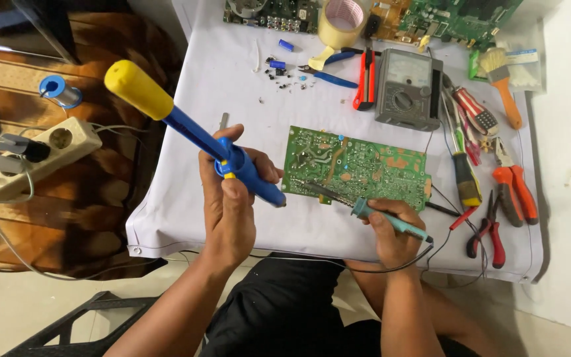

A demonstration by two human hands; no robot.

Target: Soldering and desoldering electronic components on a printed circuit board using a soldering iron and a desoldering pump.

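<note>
Two hands counted — left hand (229, 198), right hand (391, 231), one desoldering pump (193, 132), one soldering iron (365, 208), one green circuit board (355, 165) — one multimeter (408, 89), one tape roll (343, 21), one brush (502, 82).

Top boards (470, 16) cut off by frame edge. Iron tip (299, 186) contact point on green board (355, 166) too small to tell. Loose parts (284, 76) unidentifiable.

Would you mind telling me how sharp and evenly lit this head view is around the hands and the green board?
Head view: soft, even light, only faint shadows under the hands; green circuit board, left hand with blue desoldering pump and right hand with soldering iron are sharp; wide-angle lens bends the table edges; no strong glare.
</note>
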